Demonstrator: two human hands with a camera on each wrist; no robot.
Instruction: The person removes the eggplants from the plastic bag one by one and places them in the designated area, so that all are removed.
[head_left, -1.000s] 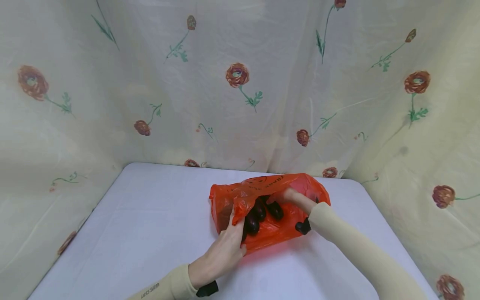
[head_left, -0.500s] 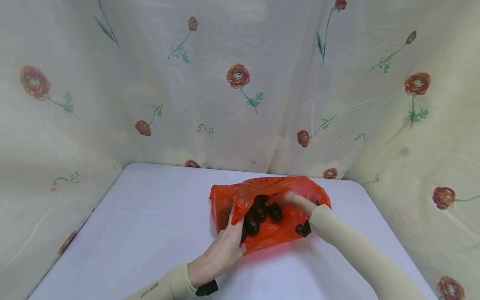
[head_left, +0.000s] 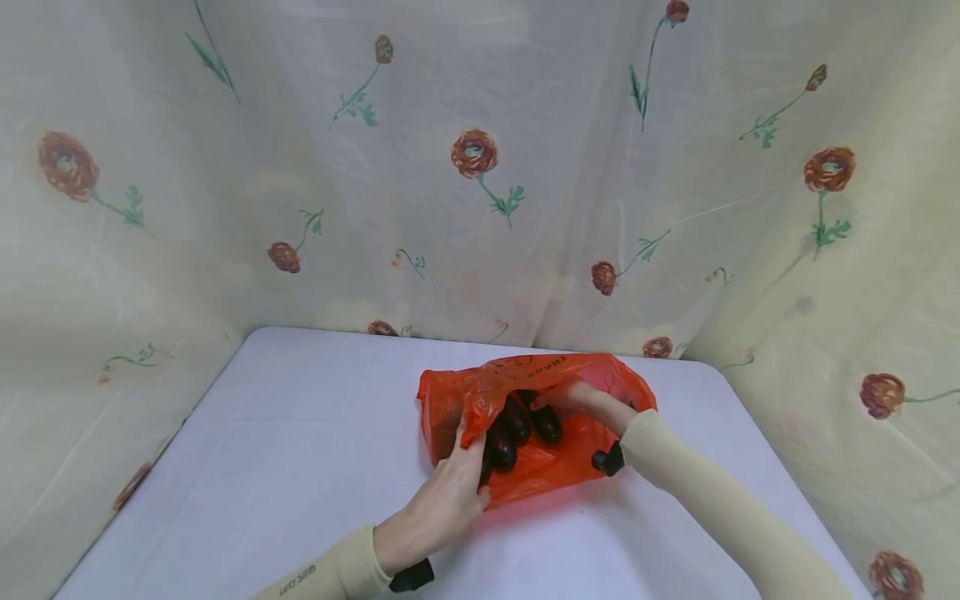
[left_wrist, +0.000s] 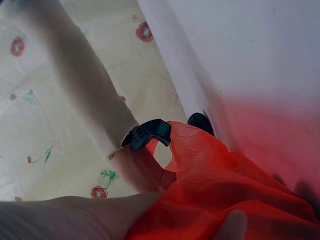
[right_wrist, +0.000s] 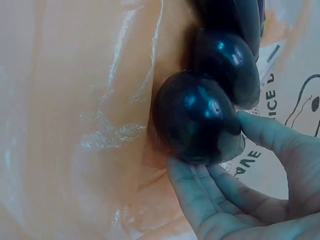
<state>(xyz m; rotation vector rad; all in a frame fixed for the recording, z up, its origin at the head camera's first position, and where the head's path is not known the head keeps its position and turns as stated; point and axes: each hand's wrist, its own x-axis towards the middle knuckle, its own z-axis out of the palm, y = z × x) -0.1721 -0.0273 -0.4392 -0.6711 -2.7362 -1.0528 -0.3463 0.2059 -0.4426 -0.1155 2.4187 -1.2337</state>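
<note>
An orange-red plastic bag (head_left: 577,454) lies on its side on the white table, mouth toward me. Several dark, glossy eggplants (head_left: 501,446) rest inside it. My left hand (head_left: 442,504) grips the bag's near left edge; in the left wrist view a fingertip (left_wrist: 232,226) presses against the red plastic. Reaching into the mouth, my right hand (head_left: 567,395) is partly covered by the bag's upper side. Seen from the right wrist, thumb and fingers curl round the rounded end of an eggplant (right_wrist: 195,117), with another eggplant (right_wrist: 227,67) touching it.
The white table (head_left: 322,442) extends on both sides of the bag. A flower-printed curtain (head_left: 480,233) encloses the back and sides. Black wrist devices (head_left: 609,458) sit at both cuffs, the right one close to the bag's opening.
Both hands stay nearly where they were. The bag's upper side has sunk slightly since the first frame, and the whole head view has shifted a little.
</note>
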